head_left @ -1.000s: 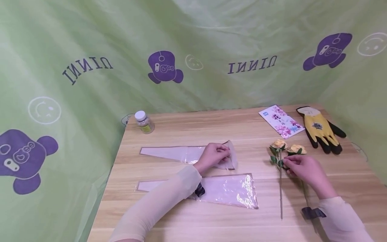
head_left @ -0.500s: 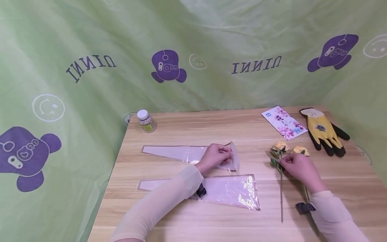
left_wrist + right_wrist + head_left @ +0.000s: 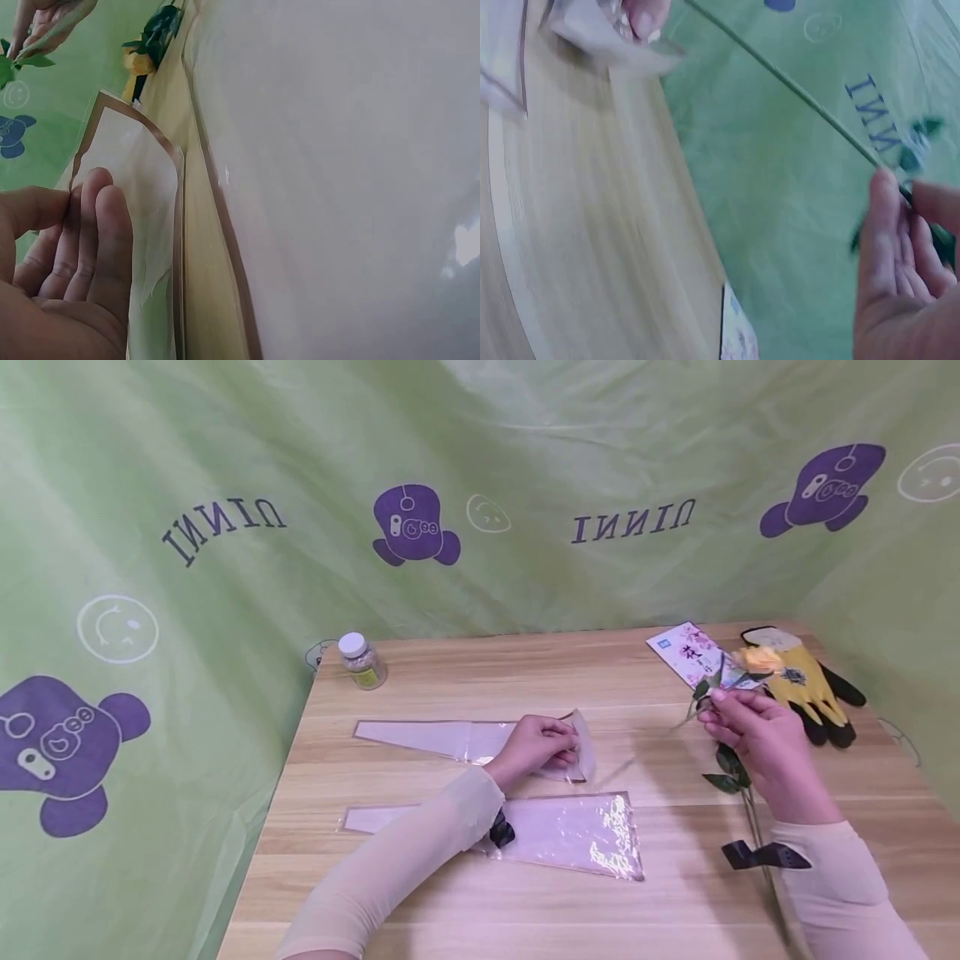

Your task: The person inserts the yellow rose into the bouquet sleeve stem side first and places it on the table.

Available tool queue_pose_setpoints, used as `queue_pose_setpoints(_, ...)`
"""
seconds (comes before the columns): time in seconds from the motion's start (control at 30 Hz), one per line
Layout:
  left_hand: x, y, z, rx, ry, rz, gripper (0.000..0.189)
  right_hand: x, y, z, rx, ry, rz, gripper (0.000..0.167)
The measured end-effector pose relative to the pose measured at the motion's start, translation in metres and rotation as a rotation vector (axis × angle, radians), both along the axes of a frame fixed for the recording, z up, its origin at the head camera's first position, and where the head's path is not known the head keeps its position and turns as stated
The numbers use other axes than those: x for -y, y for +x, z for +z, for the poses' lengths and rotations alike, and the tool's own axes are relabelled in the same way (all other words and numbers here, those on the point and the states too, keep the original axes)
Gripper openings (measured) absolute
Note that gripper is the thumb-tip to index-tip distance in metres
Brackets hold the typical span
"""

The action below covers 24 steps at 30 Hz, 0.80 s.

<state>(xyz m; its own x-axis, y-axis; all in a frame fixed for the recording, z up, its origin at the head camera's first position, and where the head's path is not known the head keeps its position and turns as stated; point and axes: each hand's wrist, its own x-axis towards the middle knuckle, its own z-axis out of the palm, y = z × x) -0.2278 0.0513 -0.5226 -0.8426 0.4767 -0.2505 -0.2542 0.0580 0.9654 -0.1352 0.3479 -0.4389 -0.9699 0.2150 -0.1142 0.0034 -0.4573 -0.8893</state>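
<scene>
My left hand (image 3: pixel 532 745) pinches the rim of the upper clear-and-white flower sleeve (image 3: pixel 408 737), whose brown-edged mouth is held up off the table, as the left wrist view shows. In front of it lies a second flower sleeve (image 3: pixel 558 835), flat, partly under the left forearm. My right hand (image 3: pixel 772 756) pinches the green stem (image 3: pixel 802 90) of a peach artificial rose (image 3: pixel 761 660), raised above the table, its bloom to the right and stem running left toward the sleeve's mouth. Another artificial rose (image 3: pixel 139 61) lies below the right hand; the hand hides its bloom in the head view.
A white-capped bottle (image 3: pixel 362 662) stands at the back left. At the back right lie a floral-print packet (image 3: pixel 678 652) and a yellow and black work glove (image 3: pixel 806 693). Green printed cloth (image 3: pixel 525 585) hangs behind and beside the wooden table (image 3: pixel 465 677).
My right hand has picked up one rose and raised it, turning its stem from pointing toward me to pointing left. The left hand stays at the sleeve's rim.
</scene>
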Motion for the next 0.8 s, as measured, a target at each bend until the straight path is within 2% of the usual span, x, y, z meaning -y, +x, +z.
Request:
queue_pose_setpoints(0.07,-0.001,0.0,0.0,0.028,0.011,0.005,0.01,0.005,-0.001,0.0,-0.047,-0.024,-0.094,0.012)
queue_pose_setpoints(0.23,-0.002,0.0,0.0,0.08,0.015,0.016,0.009,0.014,-0.003,-0.006,-0.108,0.038,-0.297,0.025)
queue_pose_setpoints(0.4,-0.005,0.006,0.003,0.152,0.052,0.05,0.008,0.022,-0.004,-0.012,-0.106,0.079,-0.395,0.03)
queue_pose_setpoints(0.57,-0.011,0.015,0.007,0.242,0.16,0.077,0.008,0.028,-0.008,-0.018,-0.1,0.081,-0.423,0.031)
queue_pose_setpoints(0.67,-0.014,0.016,0.007,0.235,0.179,0.081,0.008,0.03,-0.011,-0.025,-0.074,0.096,-0.395,0.032)
queue_pose_setpoints(0.8,-0.015,0.014,0.005,0.198,0.133,0.069,0.007,0.031,-0.011,-0.035,-0.012,0.117,-0.292,0.035)
